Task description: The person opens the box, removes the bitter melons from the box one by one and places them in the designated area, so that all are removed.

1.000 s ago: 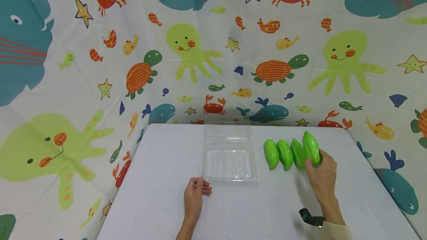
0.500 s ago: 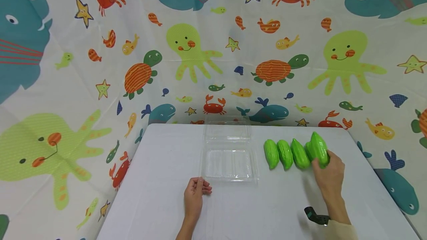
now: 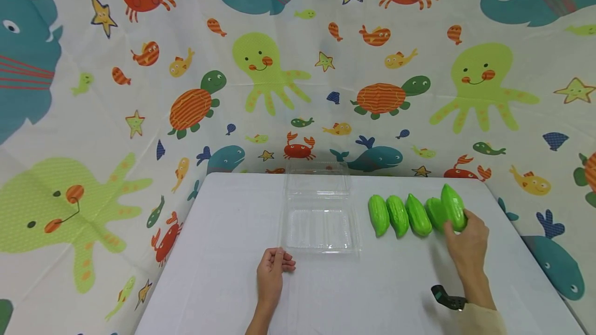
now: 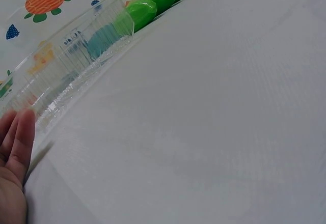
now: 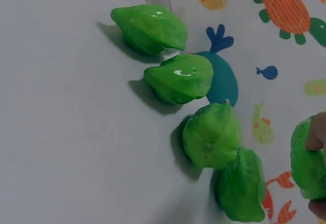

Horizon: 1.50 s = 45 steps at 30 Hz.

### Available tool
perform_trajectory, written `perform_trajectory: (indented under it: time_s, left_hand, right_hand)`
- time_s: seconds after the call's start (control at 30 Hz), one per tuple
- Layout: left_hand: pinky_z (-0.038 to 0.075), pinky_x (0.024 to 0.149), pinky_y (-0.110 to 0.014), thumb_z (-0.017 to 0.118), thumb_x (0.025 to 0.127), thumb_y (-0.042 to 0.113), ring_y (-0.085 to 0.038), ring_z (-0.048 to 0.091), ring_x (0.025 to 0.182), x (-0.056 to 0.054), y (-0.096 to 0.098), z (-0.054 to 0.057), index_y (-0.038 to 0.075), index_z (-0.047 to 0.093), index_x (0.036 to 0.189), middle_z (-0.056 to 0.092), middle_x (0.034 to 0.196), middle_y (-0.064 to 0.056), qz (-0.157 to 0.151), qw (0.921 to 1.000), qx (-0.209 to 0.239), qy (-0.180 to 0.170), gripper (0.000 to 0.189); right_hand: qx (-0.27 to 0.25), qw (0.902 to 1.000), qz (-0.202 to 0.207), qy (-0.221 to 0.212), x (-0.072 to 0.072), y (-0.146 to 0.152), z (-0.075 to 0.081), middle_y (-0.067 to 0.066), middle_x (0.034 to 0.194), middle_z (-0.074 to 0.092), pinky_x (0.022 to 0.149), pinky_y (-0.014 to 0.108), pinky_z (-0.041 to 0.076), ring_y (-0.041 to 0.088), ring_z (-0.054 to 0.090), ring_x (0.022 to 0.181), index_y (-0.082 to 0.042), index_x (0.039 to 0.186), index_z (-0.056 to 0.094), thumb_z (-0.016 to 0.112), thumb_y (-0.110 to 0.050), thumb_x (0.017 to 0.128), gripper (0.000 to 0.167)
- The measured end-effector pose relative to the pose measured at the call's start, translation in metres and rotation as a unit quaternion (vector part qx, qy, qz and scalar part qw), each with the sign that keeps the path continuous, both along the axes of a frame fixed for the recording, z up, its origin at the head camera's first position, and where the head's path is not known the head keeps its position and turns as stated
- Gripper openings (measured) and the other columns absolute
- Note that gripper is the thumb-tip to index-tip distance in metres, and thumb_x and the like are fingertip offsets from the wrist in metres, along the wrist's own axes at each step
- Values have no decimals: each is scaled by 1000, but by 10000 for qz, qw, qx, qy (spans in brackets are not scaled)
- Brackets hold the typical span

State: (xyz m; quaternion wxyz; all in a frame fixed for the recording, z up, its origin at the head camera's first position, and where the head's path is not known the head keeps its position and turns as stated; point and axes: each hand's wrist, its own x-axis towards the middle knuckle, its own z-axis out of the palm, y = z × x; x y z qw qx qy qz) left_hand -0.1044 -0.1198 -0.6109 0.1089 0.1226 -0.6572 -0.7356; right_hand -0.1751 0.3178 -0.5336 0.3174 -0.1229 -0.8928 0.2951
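Observation:
My right hand [image 3: 469,242] grips a bright green bitter melon [image 3: 453,207] by its side, thumb and fingers round its near end, pointed end away from me. In the right wrist view this bitter melon [image 5: 307,160] is at the right edge, apart from the others. Several more bitter melons [image 3: 398,215] lie in a row to its left; the held one overlaps the rightmost [image 3: 434,213] in the head view. My left hand [image 3: 271,275] pinches the near left corner of a clear plastic container [image 3: 321,250]; in the left wrist view its fingertips [image 4: 25,119] are at the container's wall.
The container's raised lid [image 3: 317,184] stands folded back at the far side. A white table [image 3: 223,231] lies beneath everything. Behind it hangs a cloth [image 3: 326,4] printed with sea animals. A black strap-like device [image 3: 448,299] is on the right wrist.
My right hand has moved right with its bitter melon, uncovering more of the rightmost one in the row. The left hand and the container have stayed in place.

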Motion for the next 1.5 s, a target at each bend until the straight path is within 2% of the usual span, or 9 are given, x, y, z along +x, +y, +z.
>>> perform_trajectory:
  time_s: [0.33,0.63,1.13,1.5]
  left_hand:
    - [65,66,-33,56,104,27,-19,72,71,0,-1,-1,-3,57,100,67,88,-20,-8,10000,-41,-57,31]
    - [65,66,-33,55,104,26,-18,72,71,2,0,0,-4,57,101,67,88,-20,3,10000,-56,-5,31]
    - [65,66,-32,56,104,28,-18,72,71,1,0,-2,-4,57,101,67,87,-19,2,10000,-45,-32,32]
    - [65,67,-32,55,104,29,-19,72,72,2,0,-1,-4,57,102,67,89,-20,-48,10000,-45,-19,33]
  right_hand:
    - [-144,9963,-148,-837,-4,7,4,38,130,52,98,63,44,49,46,115,15,138,45,58,-11,93,53]
    - [-116,9935,-186,-1121,-10,20,-1,41,130,50,97,64,40,51,45,115,17,138,43,56,-9,93,54]
    - [-167,9778,-171,-2081,-13,36,-3,41,136,44,104,67,40,52,42,122,17,143,36,52,-12,96,58]
    - [-230,9735,-118,-2272,-14,47,-5,42,137,43,103,67,40,53,44,122,18,143,35,51,-13,98,56]
